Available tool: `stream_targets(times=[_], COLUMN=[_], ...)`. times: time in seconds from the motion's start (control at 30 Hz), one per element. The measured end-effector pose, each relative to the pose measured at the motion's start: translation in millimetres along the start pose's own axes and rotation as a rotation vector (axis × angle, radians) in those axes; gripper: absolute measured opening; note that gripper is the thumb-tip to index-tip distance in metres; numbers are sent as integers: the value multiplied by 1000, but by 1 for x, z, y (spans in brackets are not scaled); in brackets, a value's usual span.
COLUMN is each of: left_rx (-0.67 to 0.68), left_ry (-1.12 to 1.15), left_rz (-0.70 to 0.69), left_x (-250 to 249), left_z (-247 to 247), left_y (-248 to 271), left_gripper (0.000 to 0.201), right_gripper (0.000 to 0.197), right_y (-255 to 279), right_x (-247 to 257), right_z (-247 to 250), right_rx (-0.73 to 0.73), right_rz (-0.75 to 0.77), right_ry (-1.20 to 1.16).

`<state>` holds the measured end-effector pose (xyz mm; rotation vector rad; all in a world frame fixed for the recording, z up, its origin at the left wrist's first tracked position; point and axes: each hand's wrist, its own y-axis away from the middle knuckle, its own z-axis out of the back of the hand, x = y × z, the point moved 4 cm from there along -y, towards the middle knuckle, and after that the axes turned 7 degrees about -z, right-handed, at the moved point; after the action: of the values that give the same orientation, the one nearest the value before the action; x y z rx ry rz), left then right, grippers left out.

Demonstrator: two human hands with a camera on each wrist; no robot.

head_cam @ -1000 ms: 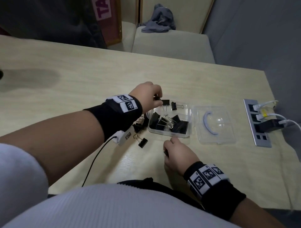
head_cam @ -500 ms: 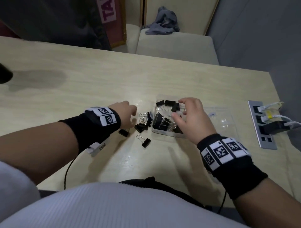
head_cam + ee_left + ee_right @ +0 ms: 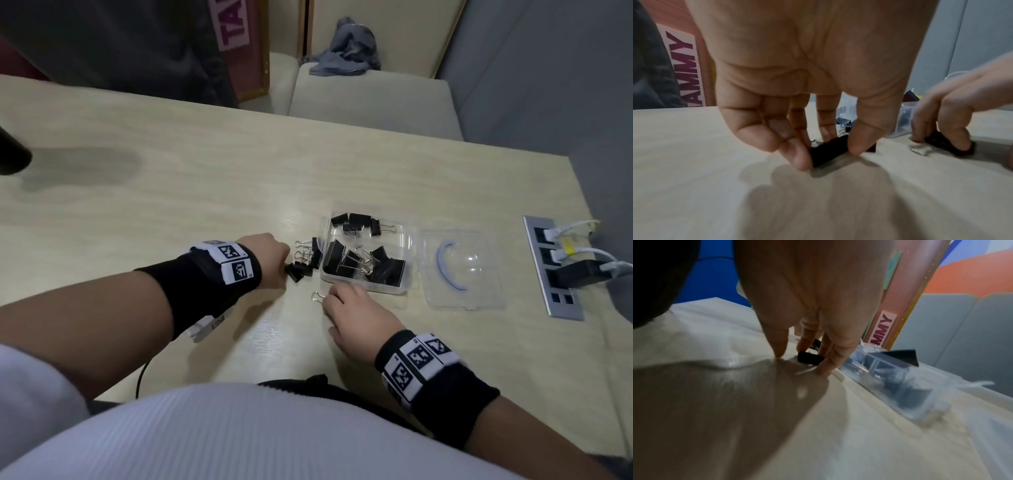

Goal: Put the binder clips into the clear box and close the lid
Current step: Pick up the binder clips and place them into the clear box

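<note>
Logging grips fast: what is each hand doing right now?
Left hand: pinching a black metal binder clip on the table.
Right hand: gripping another black binder clip.

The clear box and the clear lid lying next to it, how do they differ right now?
The clear box is deeper, with upright walls; the lid lies flat and shallow on the table, with a domed bulge. The clear box holds a heap of black binder clips; the lid holds none. The clear box sits nearer both hands; the lid lies off to its right, toward the socket strip. Both are transparent plastic and roughly square.
</note>
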<state>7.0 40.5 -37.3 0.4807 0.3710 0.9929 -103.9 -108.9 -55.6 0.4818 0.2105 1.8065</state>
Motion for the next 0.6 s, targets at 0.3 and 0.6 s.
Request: stream_targets(times=[0.3,0.6], left_rx=[-253,-424], left_ry=[236,387], left_rz=[-85,-182], left_x=[-21,-39], left_z=[57,86], left_y=[-18,-28], left_gripper=[20,43], right_gripper=[10,32], right_y=[12,-2], right_x=[-12,-68], right_z=[38,98], right_rx=[-242,-540], right_rz=[13,-343], right_ry=[-207,-412])
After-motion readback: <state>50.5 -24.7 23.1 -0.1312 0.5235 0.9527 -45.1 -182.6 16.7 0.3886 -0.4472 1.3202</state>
